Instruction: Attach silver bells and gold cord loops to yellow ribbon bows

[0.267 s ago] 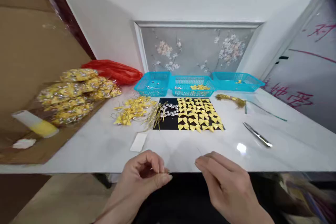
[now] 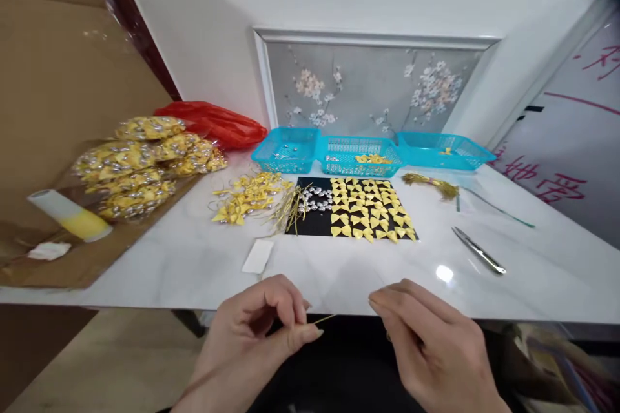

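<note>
My left hand (image 2: 264, 329) is closed at the table's front edge, thumb and fingertips pinching a thin gold twist tie (image 2: 324, 319) whose end points right. Across a gap, my right hand (image 2: 431, 342) has its fingertips pressed together; what they hold, if anything, I cannot make out. Beyond both hands lies a black mat (image 2: 310, 227) with rows of yellow bows (image 2: 361, 221) on its right part. Small silver bells (image 2: 316, 199) cluster on its left part, and loose gold ties (image 2: 285, 210) lie over its left edge.
Bows with bells (image 2: 249, 197) are heaped left of the mat, near bagged ones (image 2: 140, 164) on cardboard. Three blue baskets (image 2: 285, 164) line the wall. A white card (image 2: 258, 256) lies before the mat; a tie bundle (image 2: 431, 184) and metal snips (image 2: 478, 250) lie right.
The tie now sticks out further and more plainly from my left fingertips. My right hand has shifted slightly right, widening the gap. The camera view has shifted a little.
</note>
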{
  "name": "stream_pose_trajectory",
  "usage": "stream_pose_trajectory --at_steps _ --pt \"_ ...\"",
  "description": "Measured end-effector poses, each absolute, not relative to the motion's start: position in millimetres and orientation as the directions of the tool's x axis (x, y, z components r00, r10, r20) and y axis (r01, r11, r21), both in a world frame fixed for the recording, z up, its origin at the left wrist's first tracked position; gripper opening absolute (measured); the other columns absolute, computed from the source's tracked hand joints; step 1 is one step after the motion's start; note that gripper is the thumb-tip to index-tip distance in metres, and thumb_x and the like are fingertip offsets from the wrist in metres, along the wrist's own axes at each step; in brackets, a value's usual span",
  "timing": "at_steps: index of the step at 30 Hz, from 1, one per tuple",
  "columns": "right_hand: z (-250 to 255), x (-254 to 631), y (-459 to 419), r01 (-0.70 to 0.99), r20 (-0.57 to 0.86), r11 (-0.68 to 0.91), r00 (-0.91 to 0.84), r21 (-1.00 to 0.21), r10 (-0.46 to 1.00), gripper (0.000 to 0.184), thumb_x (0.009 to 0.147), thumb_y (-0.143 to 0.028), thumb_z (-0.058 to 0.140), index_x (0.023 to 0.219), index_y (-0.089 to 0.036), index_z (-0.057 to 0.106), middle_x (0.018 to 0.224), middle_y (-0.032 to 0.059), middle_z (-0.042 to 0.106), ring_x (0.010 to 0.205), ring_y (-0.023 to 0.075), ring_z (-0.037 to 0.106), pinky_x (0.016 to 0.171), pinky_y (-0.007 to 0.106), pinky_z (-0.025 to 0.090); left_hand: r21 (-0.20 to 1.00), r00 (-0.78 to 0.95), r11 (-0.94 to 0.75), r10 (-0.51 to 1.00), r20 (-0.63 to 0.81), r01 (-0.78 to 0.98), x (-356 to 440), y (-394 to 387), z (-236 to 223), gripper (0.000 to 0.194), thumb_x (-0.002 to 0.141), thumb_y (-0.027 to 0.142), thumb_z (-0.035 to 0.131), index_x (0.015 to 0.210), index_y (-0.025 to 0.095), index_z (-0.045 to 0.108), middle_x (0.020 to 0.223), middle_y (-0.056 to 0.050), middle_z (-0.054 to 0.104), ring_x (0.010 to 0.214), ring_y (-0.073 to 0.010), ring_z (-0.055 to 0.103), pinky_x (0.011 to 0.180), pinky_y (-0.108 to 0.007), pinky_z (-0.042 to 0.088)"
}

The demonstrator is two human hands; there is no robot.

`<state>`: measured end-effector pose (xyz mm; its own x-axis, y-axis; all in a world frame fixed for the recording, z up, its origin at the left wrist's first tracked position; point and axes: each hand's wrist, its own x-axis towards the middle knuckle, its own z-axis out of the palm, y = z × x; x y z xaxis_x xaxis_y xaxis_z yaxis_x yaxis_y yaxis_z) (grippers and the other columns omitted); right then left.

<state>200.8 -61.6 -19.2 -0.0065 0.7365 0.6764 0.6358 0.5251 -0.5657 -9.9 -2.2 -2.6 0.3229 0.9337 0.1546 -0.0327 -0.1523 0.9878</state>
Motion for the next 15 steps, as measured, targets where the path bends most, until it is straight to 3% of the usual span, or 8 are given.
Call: stream_pose_trajectory --at_steps 4,7,10,12,15 --pt "-17.3 217.6 -59.2 0.575 0.615 0.502 0.003 -0.646 0.788 0.015 0.095 -0.014 0.053 0.095 -0.021 0.066 0.078 0.0007 0.064 0.064 0.0114 0.06 0.057 0.02 0.048 0.961 0.274 -0.271 0.929 0.249 0.047 -17.1 -3.4 0.5 0.027 0.067 0.01 0.078 0.056 0.022 0.057 0.063 0.003 0.062 0.066 -0.0153 0.059 0.061 -0.024 0.048" --pt "-22.8 234.1 -53.6 0.506 0.528 0.358 0.245 -0.785 0.813 0.015 0.096 -0.025 0.055 0.097 -0.022 0.07 0.076 0.0011 0.066 0.063 0.0122 0.06 0.057 0.021 0.049 0.959 0.186 -0.275 0.948 0.259 0.069 -29.3 1.3 2.1 0.027 0.063 0.011 0.079 0.056 0.023 0.057 0.063 0.002 0.062 0.067 -0.017 0.06 0.058 -0.024 0.047" --pt "-31.0 256.1 -44.6 0.203 0.348 0.283 0.568 -0.938 0.746 0.021 0.092 -0.034 0.063 0.108 -0.023 0.068 0.075 0.0007 0.066 0.06 0.0116 0.055 0.057 0.022 0.047 0.957 0.061 -0.273 0.961 0.268 0.094 -40.0 11.0 2.6 0.027 0.06 0.01 0.079 0.054 0.024 0.056 0.062 0.003 0.062 0.067 -0.0171 0.06 0.058 -0.024 0.048" --pt "-36.1 275.3 -38.4 -0.053 0.205 0.333 0.694 -0.942 0.69 0.039 0.084 -0.035 0.072 0.12 -0.026 0.061 0.079 -0.0006 0.066 0.066 0.0114 0.057 0.061 0.022 0.048 0.959 0.004 -0.26 0.965 0.261 0.108 -45.6 19.2 0.6 0.027 0.06 0.013 0.08 0.056 0.025 0.056 0.063 0.004 0.062 0.064 -0.0161 0.058 0.057 -0.024 0.049" --pt "-42.5 307.5 -32.1 -0.203 0.091 0.373 0.765 -0.906 0.637 0.04 0.071 -0.037 0.08 0.106 -0.024 0.064 0.081 -0.0022 0.063 0.069 0.0098 0.058 0.065 0.022 0.049 0.962 -0.096 -0.234 0.964 0.249 0.143 -53.3 30.9 -5.4 0.029 0.057 0.016 0.084 0.057 0.024 0.056 0.064 0.005 0.061 0.062 -0.0151 0.057 0.053 -0.023 0.049"
